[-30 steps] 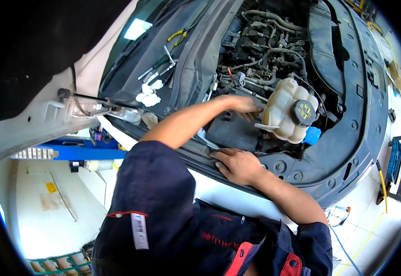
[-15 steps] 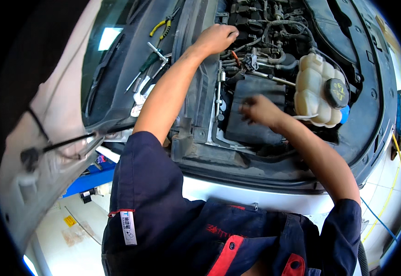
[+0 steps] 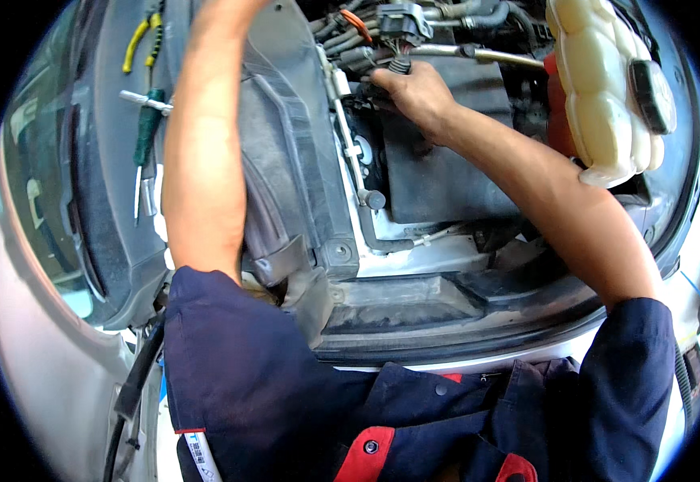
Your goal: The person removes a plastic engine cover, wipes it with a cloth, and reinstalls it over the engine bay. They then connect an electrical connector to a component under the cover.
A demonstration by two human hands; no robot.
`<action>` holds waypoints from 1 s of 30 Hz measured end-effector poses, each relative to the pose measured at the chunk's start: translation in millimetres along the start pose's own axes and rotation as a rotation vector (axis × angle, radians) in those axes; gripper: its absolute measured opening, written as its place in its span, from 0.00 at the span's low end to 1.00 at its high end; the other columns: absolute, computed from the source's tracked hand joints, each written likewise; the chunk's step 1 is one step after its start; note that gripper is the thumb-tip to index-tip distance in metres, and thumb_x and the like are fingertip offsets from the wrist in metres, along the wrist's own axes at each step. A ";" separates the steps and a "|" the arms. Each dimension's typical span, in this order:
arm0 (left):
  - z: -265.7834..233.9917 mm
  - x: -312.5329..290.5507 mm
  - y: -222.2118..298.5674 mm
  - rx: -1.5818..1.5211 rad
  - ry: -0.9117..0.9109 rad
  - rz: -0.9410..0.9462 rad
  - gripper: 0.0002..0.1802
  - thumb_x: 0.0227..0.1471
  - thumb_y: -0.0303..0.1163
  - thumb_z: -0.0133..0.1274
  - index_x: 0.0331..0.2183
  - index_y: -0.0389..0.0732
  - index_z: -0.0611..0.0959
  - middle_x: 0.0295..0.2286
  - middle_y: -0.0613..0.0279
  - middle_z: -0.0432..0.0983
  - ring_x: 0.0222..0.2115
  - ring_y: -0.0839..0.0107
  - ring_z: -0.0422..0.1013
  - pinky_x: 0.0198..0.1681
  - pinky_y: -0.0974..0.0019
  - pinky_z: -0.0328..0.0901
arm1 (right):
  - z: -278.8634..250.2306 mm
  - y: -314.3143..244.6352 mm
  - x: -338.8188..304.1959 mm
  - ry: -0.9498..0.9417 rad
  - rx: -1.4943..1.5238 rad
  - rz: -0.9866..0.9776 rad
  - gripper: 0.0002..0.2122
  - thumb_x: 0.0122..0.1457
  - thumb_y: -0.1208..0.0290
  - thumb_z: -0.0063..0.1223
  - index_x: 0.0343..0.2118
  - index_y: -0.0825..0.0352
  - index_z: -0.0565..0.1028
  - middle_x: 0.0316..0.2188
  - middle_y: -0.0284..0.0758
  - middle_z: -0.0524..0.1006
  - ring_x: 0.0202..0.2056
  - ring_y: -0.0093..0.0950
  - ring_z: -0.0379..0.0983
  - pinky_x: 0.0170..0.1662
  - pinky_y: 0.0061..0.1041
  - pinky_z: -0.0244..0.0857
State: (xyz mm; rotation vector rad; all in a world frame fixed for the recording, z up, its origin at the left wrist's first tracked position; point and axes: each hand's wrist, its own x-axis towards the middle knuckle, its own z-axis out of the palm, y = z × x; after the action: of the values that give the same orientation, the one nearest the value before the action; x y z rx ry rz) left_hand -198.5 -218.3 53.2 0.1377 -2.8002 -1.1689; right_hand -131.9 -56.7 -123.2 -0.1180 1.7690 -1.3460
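Note:
My right hand (image 3: 421, 98) is at a dark corrugated wiring conduit (image 3: 399, 64), its thumb and fingers closed round it. The conduit runs up into a grey electrical connector (image 3: 405, 24). Below that hand lies a flat black box cover (image 3: 446, 181). My left forearm (image 3: 205, 153) reaches up along the left side, and the hand beyond the wrist is cut off by the top edge. Near that forearm, on the black trim below the windscreen, are yellow-handled pliers (image 3: 135, 42), a green-handled screwdriver (image 3: 148, 132) and a metal T-handle tool (image 3: 145, 100).
A yellowed coolant tank (image 3: 603, 88) with a black cap (image 3: 653, 96) stands to the right. A metal pipe (image 3: 507, 58) crosses toward it. An orange clip (image 3: 356, 26) sits among the hoses. The car's front edge (image 3: 446, 353) runs close to my body.
My right hand has moved up from over the black cover and closed on the conduit. The view has shifted closer, and my left hand has gone out past the top edge.

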 end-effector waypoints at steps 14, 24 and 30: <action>-8.1 -5.8 -0.1 -0.013 -0.118 0.021 0.16 0.61 0.39 0.48 0.36 0.36 0.82 0.21 0.67 0.75 0.17 0.81 0.66 0.21 0.75 0.62 | -12.1 2.5 -29.9 -0.279 -0.326 -0.396 0.14 0.56 0.65 0.58 0.46 0.59 0.77 0.42 0.39 0.78 0.43 0.30 0.74 0.50 0.29 0.65; -5.3 -10.5 2.0 -0.005 -0.214 -0.041 0.15 0.61 0.38 0.48 0.34 0.36 0.81 0.21 0.67 0.74 0.18 0.80 0.66 0.22 0.73 0.63 | -29.4 -0.5 -39.3 -0.266 -0.955 -0.824 0.30 0.56 0.75 0.49 0.63 0.53 0.58 0.58 0.46 0.63 0.58 0.48 0.60 0.59 0.39 0.58; -1.4 -8.9 1.9 0.049 -0.244 -0.024 0.19 0.62 0.42 0.46 0.40 0.36 0.81 0.21 0.65 0.76 0.18 0.79 0.67 0.22 0.73 0.63 | -28.5 6.4 -26.4 -0.299 -0.687 -0.763 0.23 0.61 0.65 0.51 0.60 0.50 0.63 0.49 0.47 0.72 0.50 0.46 0.70 0.53 0.40 0.65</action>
State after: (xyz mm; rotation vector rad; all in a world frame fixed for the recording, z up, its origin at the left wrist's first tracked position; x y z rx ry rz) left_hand -189.6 -216.9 55.0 0.0345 -3.0469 -1.1980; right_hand -132.7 -18.8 -112.5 -1.4074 1.9160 -1.0441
